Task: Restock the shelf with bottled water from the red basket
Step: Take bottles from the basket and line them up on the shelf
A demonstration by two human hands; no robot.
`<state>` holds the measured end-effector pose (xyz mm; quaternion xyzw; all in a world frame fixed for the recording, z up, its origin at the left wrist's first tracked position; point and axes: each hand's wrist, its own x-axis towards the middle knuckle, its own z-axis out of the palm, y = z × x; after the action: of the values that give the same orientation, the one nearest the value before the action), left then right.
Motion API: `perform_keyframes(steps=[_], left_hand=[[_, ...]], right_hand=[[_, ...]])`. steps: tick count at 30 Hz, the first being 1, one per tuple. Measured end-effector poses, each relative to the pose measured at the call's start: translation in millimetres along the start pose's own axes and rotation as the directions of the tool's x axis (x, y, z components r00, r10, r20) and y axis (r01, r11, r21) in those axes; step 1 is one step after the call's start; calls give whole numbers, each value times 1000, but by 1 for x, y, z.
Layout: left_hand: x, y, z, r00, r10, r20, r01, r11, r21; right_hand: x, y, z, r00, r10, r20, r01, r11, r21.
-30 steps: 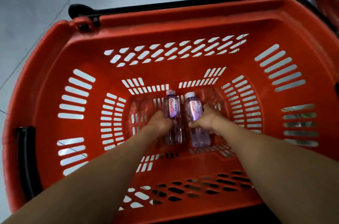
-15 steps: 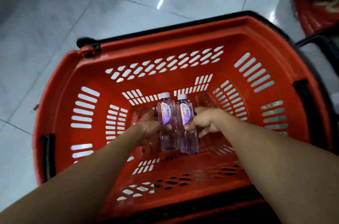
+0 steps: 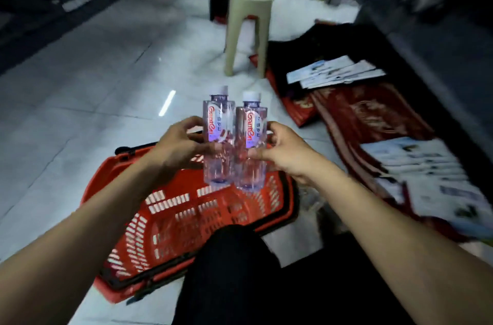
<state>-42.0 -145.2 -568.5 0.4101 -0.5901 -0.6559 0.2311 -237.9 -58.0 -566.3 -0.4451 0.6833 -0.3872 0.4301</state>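
Now lifted out of the red basket (image 3: 186,218), two clear, white-capped water bottles (image 3: 217,135) are hovering upright above its 12 o'clock rim, left hand (image 3: 178,146) gripping one, right hand (image 3: 282,154) the other.

Left bottle (image 3: 216,138) in the left hand (image 3: 178,147), right bottle (image 3: 251,143) in the right hand (image 3: 285,154) — both clear, white-capped, red-lettered labels, upright, side by side, touching, held above the red basket (image 3: 186,183) — slotted walls, black rim.

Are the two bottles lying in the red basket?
No, the left hand holds the left bottle and the right hand the right bottle, upright above the red basket.
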Motion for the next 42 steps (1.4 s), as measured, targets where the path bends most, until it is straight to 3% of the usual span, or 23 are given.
perform_keyframes(steps=[2, 5, 9, 13, 18, 25, 34, 42], left_hand=[[-18, 41, 34, 990, 102, 100, -101, 995, -19], [-46, 92, 95, 936, 246, 251, -244, 969, -42], [-76, 136, 186, 799, 417, 433, -416, 904, -101], [-99, 156, 268, 669, 492, 556, -499, 853, -154], [-128, 159, 351, 540, 511, 669, -548, 817, -181], [-127, 124, 431, 478, 412, 775, -502, 853, -144], [-24, 122, 467, 445, 356, 822, -577, 816, -41], [84, 125, 507, 423, 440, 792, -539, 825, -171]], right_hand=[[-51, -19, -33, 978, -80, -190, 81, 997, -6], [-128, -39, -75, 881, -162, -445, 161, 986, -40], [-225, -46, -120, 662, -216, -717, 190, 975, -118], [-300, -36, -153, 478, -213, -852, 147, 976, -162], [-375, -13, -173, 327, -190, -926, 118, 980, -159], [-411, 36, -188, 180, -88, -980, 28, 996, -84], [-318, 79, -232, 80, 55, -995, -7, 998, 55], [-208, 95, -289, 26, 79, -997, -110, 991, 75]])
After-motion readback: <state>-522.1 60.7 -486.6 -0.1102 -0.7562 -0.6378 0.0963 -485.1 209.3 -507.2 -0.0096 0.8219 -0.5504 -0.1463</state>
